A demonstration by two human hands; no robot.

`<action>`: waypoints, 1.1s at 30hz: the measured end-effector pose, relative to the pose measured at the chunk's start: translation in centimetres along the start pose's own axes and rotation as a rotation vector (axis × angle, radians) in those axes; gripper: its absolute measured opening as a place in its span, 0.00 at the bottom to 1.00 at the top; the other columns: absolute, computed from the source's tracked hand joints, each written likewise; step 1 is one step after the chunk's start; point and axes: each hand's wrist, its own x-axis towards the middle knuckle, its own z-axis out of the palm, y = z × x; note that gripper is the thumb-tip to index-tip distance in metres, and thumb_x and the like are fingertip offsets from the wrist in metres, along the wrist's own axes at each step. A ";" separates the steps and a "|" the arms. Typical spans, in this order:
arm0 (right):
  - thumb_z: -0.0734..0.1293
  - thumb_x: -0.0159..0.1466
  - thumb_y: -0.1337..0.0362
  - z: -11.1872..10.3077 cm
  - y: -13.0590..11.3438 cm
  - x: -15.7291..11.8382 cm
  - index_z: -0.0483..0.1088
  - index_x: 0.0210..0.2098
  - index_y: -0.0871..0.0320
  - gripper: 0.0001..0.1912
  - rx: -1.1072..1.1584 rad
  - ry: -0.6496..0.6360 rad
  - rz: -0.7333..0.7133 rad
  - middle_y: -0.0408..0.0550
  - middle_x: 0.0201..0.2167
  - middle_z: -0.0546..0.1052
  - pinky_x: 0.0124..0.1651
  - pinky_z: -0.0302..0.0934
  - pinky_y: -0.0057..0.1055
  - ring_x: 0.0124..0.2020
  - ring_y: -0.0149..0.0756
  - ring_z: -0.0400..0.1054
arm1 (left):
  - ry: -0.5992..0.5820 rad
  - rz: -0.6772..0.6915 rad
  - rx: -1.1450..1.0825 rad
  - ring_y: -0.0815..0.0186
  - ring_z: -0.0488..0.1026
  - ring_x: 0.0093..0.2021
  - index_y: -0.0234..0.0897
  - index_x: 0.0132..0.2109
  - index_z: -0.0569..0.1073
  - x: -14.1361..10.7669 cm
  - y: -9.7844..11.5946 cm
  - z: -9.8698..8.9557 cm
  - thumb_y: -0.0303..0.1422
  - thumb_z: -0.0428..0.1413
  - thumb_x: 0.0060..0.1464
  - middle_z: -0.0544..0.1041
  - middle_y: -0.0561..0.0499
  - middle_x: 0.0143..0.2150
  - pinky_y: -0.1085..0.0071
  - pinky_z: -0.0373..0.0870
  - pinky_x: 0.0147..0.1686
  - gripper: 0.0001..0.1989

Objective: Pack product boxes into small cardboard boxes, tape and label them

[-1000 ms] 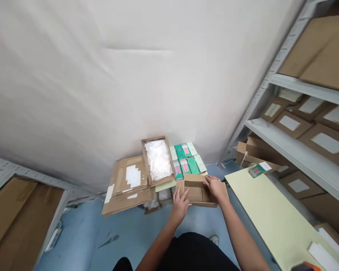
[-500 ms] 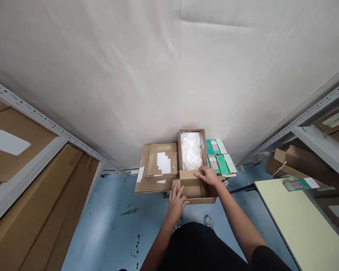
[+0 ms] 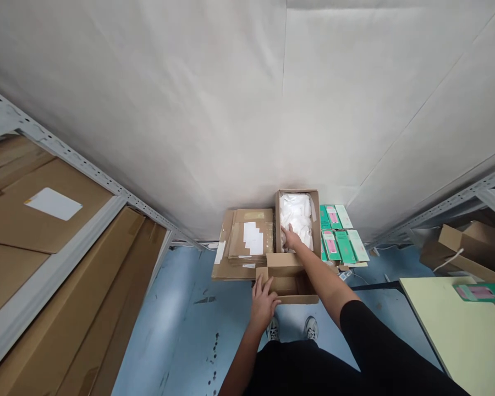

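My left hand (image 3: 264, 302) grips the near left edge of an open cardboard box (image 3: 299, 299), its fingers bent over the wall. The inside of this box looks bare where it shows. Beyond it stands a second open box (image 3: 315, 220), filled with white plastic bags (image 3: 299, 212). My right hand (image 3: 292, 239) reaches into that second box, fingers apart, touching the bags at the left side. Part of the right hand's grip is hidden, and nothing lifted shows in it.
Flattened cardboard sheets (image 3: 237, 234) with white labels lie stacked on the left. Green and white small boxes (image 3: 338, 242) stand on the right. Shelves with large cartons (image 3: 103, 286) flank the left side. A pale yellow table (image 3: 445, 330) with a green package (image 3: 480, 292) is at right.
My right hand has left the near box's flap and moved forward into the box of white bags. My left hand stays on the near box. The camera view has turned left.
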 end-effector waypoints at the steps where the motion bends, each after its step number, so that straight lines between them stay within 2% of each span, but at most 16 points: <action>1: 0.79 0.51 0.71 0.2 0.0 0.4 0.57 0.73 0.51 0.54 -0.009 0.005 -0.015 0.65 0.72 0.58 0.52 0.67 0.32 0.50 0.44 0.77 | 0.000 -0.004 0.002 0.42 0.52 0.74 0.42 0.36 0.80 0.1 0.0 0.2 0.36 0.63 0.60 0.69 0.50 0.69 0.39 0.58 0.67 0.05; 3: 0.73 0.56 0.74 0.4 0.0 0.8 0.67 0.67 0.59 0.39 -0.015 0.030 -0.043 0.62 0.62 0.72 0.55 0.65 0.32 0.51 0.44 0.76 | -0.003 -0.005 -0.003 0.42 0.52 0.74 0.42 0.37 0.81 0.3 0.1 0.5 0.36 0.63 0.60 0.70 0.50 0.69 0.39 0.59 0.67 0.05; 6: 0.65 0.61 0.77 -0.1 0.1 0.7 0.75 0.58 0.64 0.26 -0.020 0.071 -0.067 0.61 0.54 0.77 0.56 0.63 0.32 0.52 0.44 0.74 | -0.010 -0.009 -0.020 0.41 0.52 0.74 0.42 0.37 0.81 0.5 0.3 0.5 0.35 0.62 0.61 0.69 0.50 0.69 0.38 0.59 0.67 0.04; 11: 0.64 0.62 0.76 -2.6 0.8 -1.2 0.79 0.51 0.63 0.20 -0.039 0.164 -0.081 0.58 0.52 0.78 0.54 0.61 0.29 0.49 0.41 0.73 | 0.004 -0.002 -0.061 0.41 0.52 0.75 0.42 0.36 0.81 0.6 0.7 -0.3 0.35 0.62 0.61 0.69 0.50 0.70 0.38 0.58 0.67 0.05; 18: 0.63 0.67 0.70 -6.0 1.6 -5.7 0.78 0.52 0.60 0.17 -0.003 0.367 -0.070 0.56 0.51 0.78 0.53 0.63 0.31 0.49 0.43 0.73 | 0.078 0.028 -0.069 0.41 0.52 0.74 0.41 0.34 0.80 1.5 1.1 -0.8 0.34 0.62 0.60 0.70 0.49 0.69 0.38 0.58 0.67 0.06; 22: 0.63 0.66 0.71 -6.5 1.8 -9.4 0.79 0.51 0.57 0.18 0.094 0.522 -0.155 0.55 0.49 0.79 0.54 0.65 0.34 0.50 0.44 0.73 | 0.110 0.073 -0.083 0.41 0.54 0.74 0.42 0.34 0.80 2.1 1.4 -0.7 0.35 0.61 0.61 0.71 0.49 0.68 0.38 0.60 0.66 0.06; 25: 0.63 0.66 0.70 -5.8 1.8 -13.5 0.79 0.52 0.56 0.18 0.158 0.616 -0.221 0.55 0.50 0.78 0.54 0.67 0.37 0.51 0.47 0.73 | 0.119 0.108 -0.095 0.40 0.53 0.74 0.42 0.35 0.80 2.5 1.7 -0.7 0.36 0.61 0.62 0.71 0.49 0.68 0.38 0.59 0.67 0.07; 27: 0.64 0.67 0.69 -4.9 1.6 -16.6 0.79 0.52 0.54 0.18 0.167 0.608 -0.218 0.54 0.51 0.78 0.55 0.67 0.38 0.52 0.47 0.73 | 0.119 0.125 -0.098 0.40 0.53 0.74 0.42 0.36 0.80 2.8 2.1 -0.9 0.37 0.60 0.62 0.70 0.48 0.68 0.37 0.59 0.67 0.08; 30: 0.65 0.68 0.67 -3.0 1.4 -20.6 0.78 0.56 0.50 0.19 0.152 0.462 -0.143 0.52 0.53 0.78 0.56 0.67 0.36 0.52 0.46 0.74 | 0.127 0.131 -0.092 0.39 0.52 0.74 0.43 0.37 0.81 3.2 3.2 -1.0 0.37 0.59 0.63 0.70 0.48 0.69 0.37 0.59 0.66 0.07; 33: 0.71 0.64 0.65 -1.4 1.9 -23.3 0.70 0.65 0.49 0.29 0.150 0.301 -0.029 0.53 0.62 0.74 0.58 0.66 0.37 0.56 0.48 0.74 | 0.140 0.139 -0.081 0.40 0.52 0.74 0.44 0.39 0.82 3.6 4.7 -0.9 0.37 0.59 0.63 0.69 0.49 0.70 0.37 0.59 0.67 0.07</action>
